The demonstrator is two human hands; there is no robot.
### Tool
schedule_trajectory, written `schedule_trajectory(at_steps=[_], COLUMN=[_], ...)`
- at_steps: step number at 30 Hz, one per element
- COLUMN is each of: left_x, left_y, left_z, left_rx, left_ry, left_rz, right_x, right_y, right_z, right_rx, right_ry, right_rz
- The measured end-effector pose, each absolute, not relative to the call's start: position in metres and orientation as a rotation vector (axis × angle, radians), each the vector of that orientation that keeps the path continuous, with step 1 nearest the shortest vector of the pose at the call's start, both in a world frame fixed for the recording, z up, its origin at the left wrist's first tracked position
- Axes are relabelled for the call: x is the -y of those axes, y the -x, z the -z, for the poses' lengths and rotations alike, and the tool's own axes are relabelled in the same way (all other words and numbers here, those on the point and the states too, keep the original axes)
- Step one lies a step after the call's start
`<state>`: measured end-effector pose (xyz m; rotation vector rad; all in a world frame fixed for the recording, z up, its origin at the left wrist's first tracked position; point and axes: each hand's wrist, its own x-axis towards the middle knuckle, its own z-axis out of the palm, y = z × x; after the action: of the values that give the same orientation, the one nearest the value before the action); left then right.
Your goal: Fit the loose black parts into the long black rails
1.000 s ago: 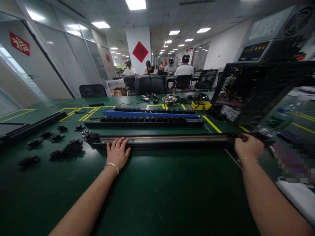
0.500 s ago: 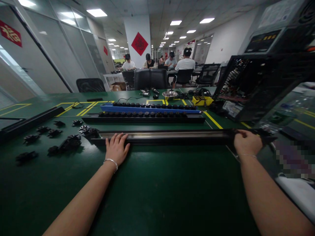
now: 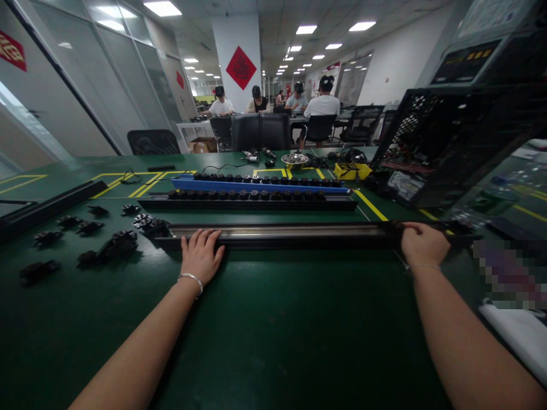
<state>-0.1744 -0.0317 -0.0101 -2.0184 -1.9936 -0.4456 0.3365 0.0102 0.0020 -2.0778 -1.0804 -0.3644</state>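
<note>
A long black channel rail [image 3: 299, 241] with a shiny metal strip inside lies across the table in front of me. My left hand [image 3: 200, 257] rests on its left part, fingers spread flat over the near wall. At the right part, my right hand [image 3: 424, 245] is closed, thumb and forefinger pinched at the channel. A dark piece lies in the channel beside those fingers; what they grip is hidden. Against the rail's left end sits a cluster of black clip-like parts [image 3: 149, 224]. Behind it lie another black rail [image 3: 252, 205] and a blue rail [image 3: 256, 187], both carrying rows of black parts.
Loose black parts [image 3: 115, 246] lie at the left, near another dark rail [image 3: 55, 205]. A metal bowl [image 3: 294, 159] and a yellow box [image 3: 352, 171] stand at the back. An open computer case [image 3: 453, 142] rises at the right. Several people sit at tables beyond.
My right hand has shifted slightly left along the rail, still closed. My left hand stays spread on the rail. The whole view has moved a little.
</note>
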Motion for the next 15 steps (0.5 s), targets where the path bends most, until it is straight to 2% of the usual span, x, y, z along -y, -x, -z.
schedule_trajectory(at_steps=[15], left_x=[0.0325], left_y=[0.1731], left_z=[0.0084], left_rx=[1.989], left_ry=[2.013], left_rz=[0.424], right_x=[-0.0080], right_y=[-0.3279], right_z=[-0.0056], right_rx=[1.158], right_ry=[1.998], right_rz=[0.188])
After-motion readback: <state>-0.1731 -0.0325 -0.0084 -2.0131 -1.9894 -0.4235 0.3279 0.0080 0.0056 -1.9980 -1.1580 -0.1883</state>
